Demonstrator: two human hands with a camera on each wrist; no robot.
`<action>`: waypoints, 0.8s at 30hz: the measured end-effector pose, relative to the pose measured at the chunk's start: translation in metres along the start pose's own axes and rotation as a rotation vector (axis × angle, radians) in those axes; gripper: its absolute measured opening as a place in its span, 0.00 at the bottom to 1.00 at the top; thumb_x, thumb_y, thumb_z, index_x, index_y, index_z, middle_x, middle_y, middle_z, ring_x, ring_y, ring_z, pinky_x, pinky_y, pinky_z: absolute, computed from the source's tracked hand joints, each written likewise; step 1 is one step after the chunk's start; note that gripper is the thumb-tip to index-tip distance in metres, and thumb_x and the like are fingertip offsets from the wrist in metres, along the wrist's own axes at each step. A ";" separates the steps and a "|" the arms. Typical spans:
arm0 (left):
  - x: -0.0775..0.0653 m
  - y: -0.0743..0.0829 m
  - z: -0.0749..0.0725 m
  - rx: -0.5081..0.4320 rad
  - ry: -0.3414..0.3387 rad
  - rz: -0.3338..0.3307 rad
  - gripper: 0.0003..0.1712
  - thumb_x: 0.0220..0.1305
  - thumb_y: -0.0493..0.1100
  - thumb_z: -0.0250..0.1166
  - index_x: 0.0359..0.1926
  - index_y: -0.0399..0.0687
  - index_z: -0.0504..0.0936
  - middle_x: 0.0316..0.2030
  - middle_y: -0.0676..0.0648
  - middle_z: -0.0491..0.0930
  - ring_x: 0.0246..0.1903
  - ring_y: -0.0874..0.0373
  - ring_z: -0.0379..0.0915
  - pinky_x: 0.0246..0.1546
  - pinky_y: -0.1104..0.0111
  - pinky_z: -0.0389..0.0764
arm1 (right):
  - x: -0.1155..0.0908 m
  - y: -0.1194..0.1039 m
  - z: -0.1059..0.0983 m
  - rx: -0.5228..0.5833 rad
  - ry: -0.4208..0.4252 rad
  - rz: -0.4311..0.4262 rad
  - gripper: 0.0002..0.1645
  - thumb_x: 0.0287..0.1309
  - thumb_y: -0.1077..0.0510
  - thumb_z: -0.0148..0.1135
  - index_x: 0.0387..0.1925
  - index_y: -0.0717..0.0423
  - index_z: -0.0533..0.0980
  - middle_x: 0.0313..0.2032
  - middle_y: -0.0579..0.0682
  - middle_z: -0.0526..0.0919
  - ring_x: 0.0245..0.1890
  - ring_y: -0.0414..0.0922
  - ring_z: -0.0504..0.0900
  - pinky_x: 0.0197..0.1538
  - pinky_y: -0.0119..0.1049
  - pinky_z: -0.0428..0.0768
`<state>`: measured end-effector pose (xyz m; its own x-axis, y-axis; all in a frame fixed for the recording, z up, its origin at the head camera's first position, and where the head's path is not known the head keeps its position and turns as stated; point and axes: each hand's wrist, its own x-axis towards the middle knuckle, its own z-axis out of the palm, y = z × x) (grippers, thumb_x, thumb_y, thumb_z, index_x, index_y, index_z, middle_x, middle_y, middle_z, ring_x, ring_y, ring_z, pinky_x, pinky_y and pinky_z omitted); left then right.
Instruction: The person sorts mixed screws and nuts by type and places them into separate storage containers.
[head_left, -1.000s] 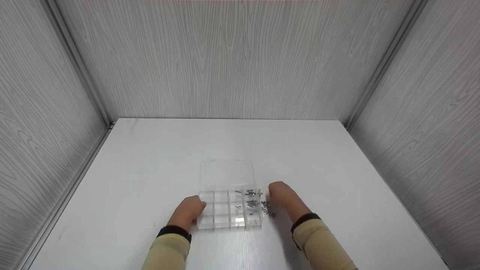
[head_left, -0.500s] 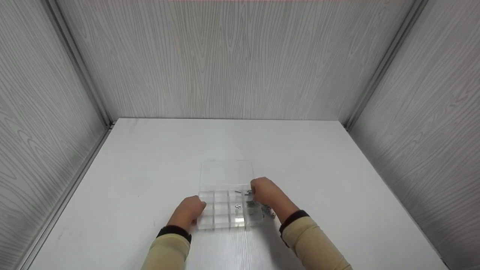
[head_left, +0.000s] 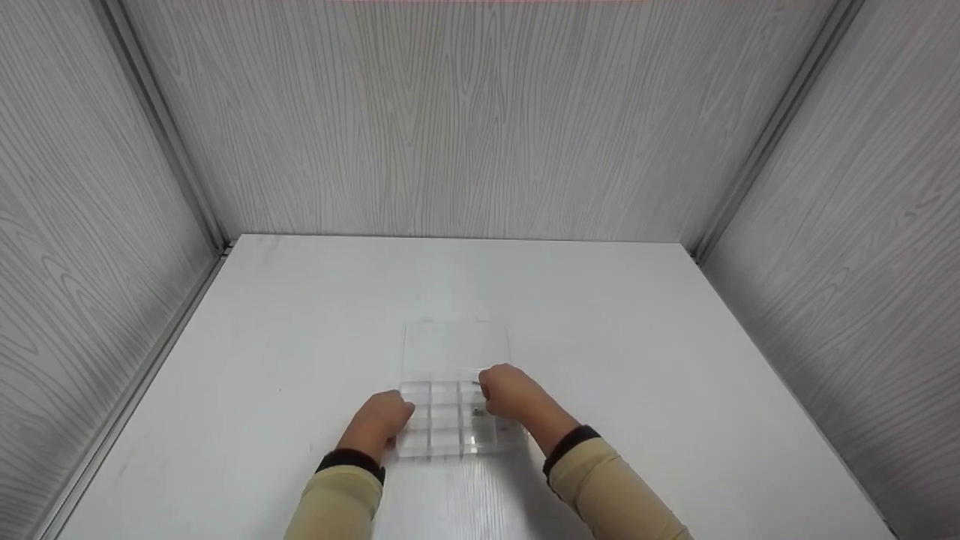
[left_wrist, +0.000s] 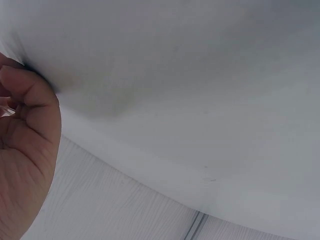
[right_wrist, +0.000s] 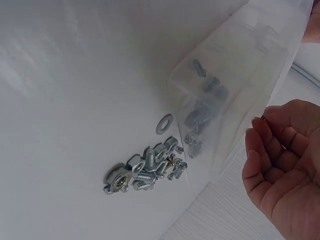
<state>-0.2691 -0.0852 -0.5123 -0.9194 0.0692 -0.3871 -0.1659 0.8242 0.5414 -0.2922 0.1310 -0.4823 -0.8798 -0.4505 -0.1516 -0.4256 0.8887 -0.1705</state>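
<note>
A clear plastic compartment box (head_left: 444, 416) lies on the table with its lid (head_left: 456, 346) folded back. My left hand (head_left: 381, 417) grips the box's left wall; in the left wrist view that hand's fingers are curled, with the box mostly out of sight. Over the right-hand compartments is my right hand (head_left: 514, 394), thumb and forefinger pinching a tiny metal part (right_wrist: 264, 117), too small to identify. Through the box wall several screws (right_wrist: 197, 117) show blurred. Beside the box, a pile of bolts and nuts (right_wrist: 150, 167) lies on the table, hidden by my right arm in the head view.
A flat washer (right_wrist: 164, 124) lies at the edge of the pile, close to the box wall. The white table (head_left: 300, 315) is enclosed by grey wood-grain panels (head_left: 465, 120) at the back and on both sides.
My right hand has moved left from the loose hardware beside the box to above its right-hand compartments. My left hand has stayed on the left wall.
</note>
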 end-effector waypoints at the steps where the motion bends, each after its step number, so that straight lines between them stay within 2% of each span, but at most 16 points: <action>1: 0.000 0.000 0.000 -0.003 -0.002 -0.004 0.16 0.66 0.45 0.47 0.37 0.34 0.74 0.23 0.43 0.72 0.21 0.52 0.70 0.23 0.65 0.72 | 0.000 0.000 0.000 0.002 -0.002 0.003 0.07 0.46 0.67 0.60 0.22 0.54 0.72 0.19 0.44 0.71 0.22 0.41 0.69 0.26 0.34 0.71; 5: 0.002 -0.001 0.000 -0.004 -0.006 -0.001 0.17 0.66 0.45 0.47 0.38 0.33 0.74 0.21 0.43 0.72 0.17 0.53 0.69 0.20 0.66 0.71 | -0.001 -0.001 -0.003 0.010 -0.003 -0.001 0.07 0.46 0.67 0.60 0.22 0.54 0.72 0.20 0.44 0.70 0.22 0.41 0.69 0.26 0.33 0.71; 10: 0.003 -0.001 0.001 0.032 -0.006 0.032 0.16 0.66 0.44 0.47 0.33 0.35 0.74 0.16 0.45 0.70 0.12 0.57 0.65 0.14 0.69 0.68 | -0.003 0.002 -0.004 0.007 0.014 -0.035 0.04 0.47 0.64 0.63 0.25 0.55 0.75 0.24 0.46 0.75 0.28 0.43 0.74 0.32 0.34 0.74; 13: 0.003 -0.001 0.001 0.024 -0.009 0.022 0.16 0.66 0.44 0.47 0.34 0.34 0.74 0.17 0.44 0.71 0.13 0.57 0.65 0.15 0.69 0.68 | -0.004 0.005 -0.007 0.033 -0.007 0.007 0.05 0.48 0.62 0.63 0.30 0.56 0.76 0.27 0.47 0.76 0.32 0.45 0.76 0.37 0.36 0.75; 16: 0.003 -0.001 0.001 -0.003 -0.013 0.005 0.17 0.67 0.44 0.47 0.38 0.33 0.74 0.20 0.43 0.71 0.14 0.55 0.66 0.16 0.68 0.69 | -0.006 0.010 -0.011 0.093 -0.017 0.056 0.07 0.45 0.64 0.64 0.29 0.56 0.75 0.27 0.46 0.76 0.32 0.44 0.75 0.37 0.37 0.75; 19: 0.004 -0.002 0.001 -0.023 -0.016 -0.005 0.18 0.67 0.45 0.48 0.42 0.32 0.73 0.21 0.43 0.71 0.15 0.55 0.67 0.16 0.68 0.69 | -0.010 0.020 -0.014 0.148 0.005 0.071 0.07 0.44 0.66 0.64 0.27 0.56 0.75 0.26 0.45 0.75 0.29 0.43 0.74 0.35 0.37 0.75; 24: 0.003 -0.002 0.001 -0.032 -0.014 -0.010 0.17 0.67 0.45 0.47 0.40 0.34 0.73 0.21 0.43 0.71 0.17 0.54 0.68 0.17 0.67 0.70 | -0.014 0.039 -0.015 0.151 0.044 0.074 0.04 0.47 0.67 0.60 0.26 0.57 0.75 0.25 0.47 0.76 0.29 0.45 0.75 0.34 0.38 0.75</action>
<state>-0.2711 -0.0862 -0.5159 -0.9124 0.0691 -0.4034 -0.1870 0.8063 0.5611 -0.2994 0.1737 -0.4723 -0.9174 -0.3772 -0.1266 -0.3258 0.8948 -0.3051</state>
